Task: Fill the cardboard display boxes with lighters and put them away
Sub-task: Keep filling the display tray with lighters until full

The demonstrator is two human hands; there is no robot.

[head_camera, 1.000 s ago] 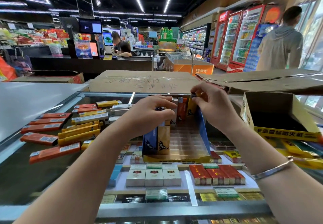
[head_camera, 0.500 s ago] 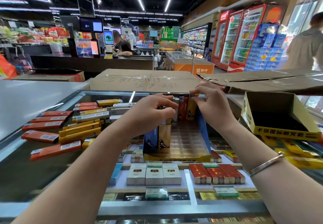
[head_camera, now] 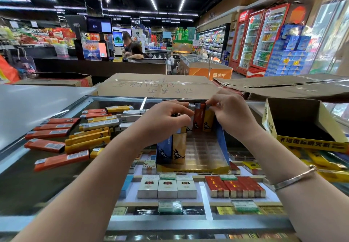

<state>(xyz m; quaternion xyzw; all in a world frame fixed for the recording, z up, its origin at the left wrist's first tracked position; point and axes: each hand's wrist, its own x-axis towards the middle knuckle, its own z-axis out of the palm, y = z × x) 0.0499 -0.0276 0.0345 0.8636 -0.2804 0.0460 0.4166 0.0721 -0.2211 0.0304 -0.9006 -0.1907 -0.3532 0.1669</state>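
My right hand (head_camera: 231,113) pinched a yellow lighter (head_camera: 207,120) into the display box (head_camera: 221,143); my left hand (head_camera: 166,120) gripped others upright. Seating each squarely mattered.

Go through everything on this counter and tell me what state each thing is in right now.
Blue display box: open, partly filled, lighters standing upright.
Yellow display box: open, looks empty.
Loose lighters: lying flat on the glass.
Left hand: gripping lighters in the box.
Right hand: pinching a lighter top.
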